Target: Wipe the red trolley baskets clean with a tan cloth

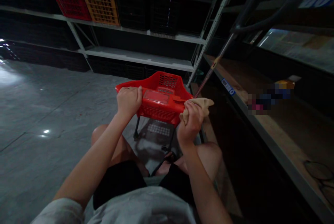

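While the red cart [159,114] stands on the grey floor [47,112], the left hand [129,101] clamps its handle's [156,97] left end; apart from it, the right hand [191,121] grips a tan cloth [206,104] against the right end. Beyond, a white rack [141,58] holds a red crate [70,1] and an orange crate [100,6]; a wooden shelf [287,137] runs along the right.

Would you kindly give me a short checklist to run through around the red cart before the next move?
1. Left hand on the red cart: ok, at its near left corner.
2. Cloth in the right hand: ok, held at the near right corner.
3. Cart upright: ok.
4. Foot well away from the cart: not ok, close behind it.
5. Wheels secured: cannot tell.
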Motion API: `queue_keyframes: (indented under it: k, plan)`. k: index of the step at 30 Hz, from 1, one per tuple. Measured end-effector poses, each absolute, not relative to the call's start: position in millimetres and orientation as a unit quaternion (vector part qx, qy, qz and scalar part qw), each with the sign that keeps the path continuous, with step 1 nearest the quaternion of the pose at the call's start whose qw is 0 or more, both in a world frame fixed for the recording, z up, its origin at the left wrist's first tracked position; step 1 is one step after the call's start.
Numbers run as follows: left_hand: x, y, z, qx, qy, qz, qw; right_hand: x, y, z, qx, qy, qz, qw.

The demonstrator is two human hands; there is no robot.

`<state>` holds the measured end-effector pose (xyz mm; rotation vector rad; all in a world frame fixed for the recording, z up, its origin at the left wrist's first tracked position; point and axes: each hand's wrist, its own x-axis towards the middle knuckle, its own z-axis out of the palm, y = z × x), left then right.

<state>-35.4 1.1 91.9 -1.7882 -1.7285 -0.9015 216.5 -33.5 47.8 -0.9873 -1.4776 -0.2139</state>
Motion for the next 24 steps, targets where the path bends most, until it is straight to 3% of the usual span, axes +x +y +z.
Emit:
queue_keyframes:
  k: [3,12,19,24]
  plan:
    - [-23.9,1.8,88.7,-0.644,-0.632,-0.34,0.263,192.8,-35.8,47.6,-0.446,-0.692,-0.136,0.551]
    - [-0.8,-12.2,90.5,-0.651,-0.612,-0.355,0.276,158.4,-26.9,84.2,-0.386,-0.822,-0.104,0.404]
    - [-3.6,-13.9,91.2,-0.676,-0.602,-0.359,0.225,261.5,-15.5,83.3,-0.416,-0.784,-0.111,0.448]
    - [-1.1,-8.7,87.2,-0.659,-0.606,-0.383,0.226,320.5,28.6,80.6,-0.432,-0.711,0.1,0.546]
